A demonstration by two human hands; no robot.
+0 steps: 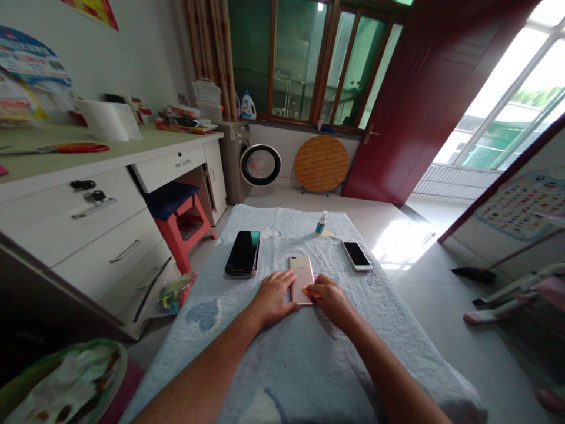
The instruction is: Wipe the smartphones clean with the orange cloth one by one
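A pink-gold smartphone (302, 272) lies back up on the cloth-covered table, its camera end away from me. My left hand (277, 294) grips it along the left edge, fingers on the side and thumb at the near corner. Pinched in my right hand (329, 295) is a small orange cloth (311, 291), pressed against the lower right of the phone's back. Farther left rests a stack of dark-screened phones (242, 253). On the right lies a white smartphone (357, 256), screen up. A small spray bottle (321, 224) stands upright beyond the phones.
A pale blue patterned cloth (265, 365) covers the table. To the left are a white desk (110, 218), a red stool (185, 227) and a waste bin (128, 371). A washing machine with its door (261, 165) open and a round wooden board (321, 164) stand at the back.
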